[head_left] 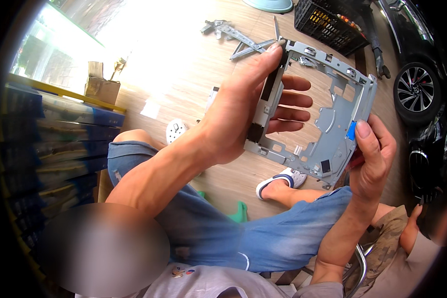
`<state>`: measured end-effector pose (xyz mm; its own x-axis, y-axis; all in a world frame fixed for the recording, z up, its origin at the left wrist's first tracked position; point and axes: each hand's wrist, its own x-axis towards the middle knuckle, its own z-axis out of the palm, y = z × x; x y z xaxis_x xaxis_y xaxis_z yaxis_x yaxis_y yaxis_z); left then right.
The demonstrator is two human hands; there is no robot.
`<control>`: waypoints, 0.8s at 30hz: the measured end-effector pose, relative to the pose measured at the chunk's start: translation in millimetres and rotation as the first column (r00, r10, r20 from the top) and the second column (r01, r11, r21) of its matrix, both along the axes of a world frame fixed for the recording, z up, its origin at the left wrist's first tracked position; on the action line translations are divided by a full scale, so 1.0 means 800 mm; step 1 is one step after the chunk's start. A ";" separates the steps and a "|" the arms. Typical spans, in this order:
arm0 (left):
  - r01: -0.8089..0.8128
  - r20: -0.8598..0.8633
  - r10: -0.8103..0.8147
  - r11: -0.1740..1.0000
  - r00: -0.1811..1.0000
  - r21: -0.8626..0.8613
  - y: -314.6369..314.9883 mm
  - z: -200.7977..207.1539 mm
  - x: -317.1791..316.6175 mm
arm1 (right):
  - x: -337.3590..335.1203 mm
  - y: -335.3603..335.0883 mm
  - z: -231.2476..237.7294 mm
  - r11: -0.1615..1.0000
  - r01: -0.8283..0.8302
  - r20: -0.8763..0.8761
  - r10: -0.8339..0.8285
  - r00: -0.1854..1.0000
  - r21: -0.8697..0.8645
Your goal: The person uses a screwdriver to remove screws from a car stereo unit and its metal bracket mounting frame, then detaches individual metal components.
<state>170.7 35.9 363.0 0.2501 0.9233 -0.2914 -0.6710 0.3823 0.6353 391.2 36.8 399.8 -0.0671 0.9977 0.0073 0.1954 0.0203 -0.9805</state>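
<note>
A grey stamped-metal bracket frame [328, 119], roughly rectangular with a large cutout, is held up tilted above my lap. My left hand [233, 107] grips its left side. The thumb lies along the outer edge near the upper corner, and the fingers pass behind that side, showing through the cutout. A dark strip [271, 84] runs along this side. My right hand [371, 156] is closed on the right side, its thumb pressed beside a small blue piece [351, 130]; the other fingers are partly hidden behind the metal. A small black square patch [325, 166] marks the lower right part.
On the wood-look floor lies a metal linkage [241, 37]. A black crate [328, 26] stands near a black car's wheel [416, 88]. Stacked blue boxes [59, 149] and a torn cardboard box [102, 89] are at left. Another person's camouflage-clad leg [388, 231] is at lower right.
</note>
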 end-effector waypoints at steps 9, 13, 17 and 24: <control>0.138 0.003 -0.138 0.990 0.990 0.001 -0.001 0.005 -0.002 | 0.002 -0.001 0.000 0.999 0.015 0.015 -0.016 1.000 0.038; 0.134 -0.017 -0.134 0.991 0.991 -0.001 -0.001 0.006 0.000 | 0.003 0.001 -0.002 0.999 0.011 0.006 -0.012 1.000 0.040; 0.119 -0.053 -0.118 0.993 0.992 0.012 0.000 0.004 0.001 | 0.002 0.000 0.000 0.999 0.007 0.012 -0.008 1.000 0.042; 0.131 -0.033 -0.131 0.991 0.991 0.005 -0.003 0.006 0.001 | 0.005 0.001 -0.004 0.999 0.008 0.004 -0.008 1.000 0.039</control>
<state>171.4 33.2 368.1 0.3596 0.8854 -0.2946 -0.5943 0.4608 0.6592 395.2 37.6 396.4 -0.0590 0.9972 0.0462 0.2002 0.0571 -0.9781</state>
